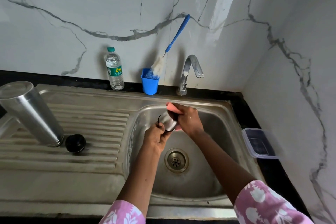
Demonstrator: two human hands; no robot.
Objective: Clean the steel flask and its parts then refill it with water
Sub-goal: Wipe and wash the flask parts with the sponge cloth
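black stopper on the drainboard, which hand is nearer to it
Left. The left hand holds the steel cup at the basin's left edge, just right of the black stopper. The right hand, scrubbing with the pink sponge, is farther right.

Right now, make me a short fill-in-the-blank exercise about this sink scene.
1. The right hand rubs the steel flask cup with a pink ____.
2. The steel flask body stands upside down on the ____.
3. The bottle brush stands in a ____ cup.

Missing words: sponge; drainboard; blue
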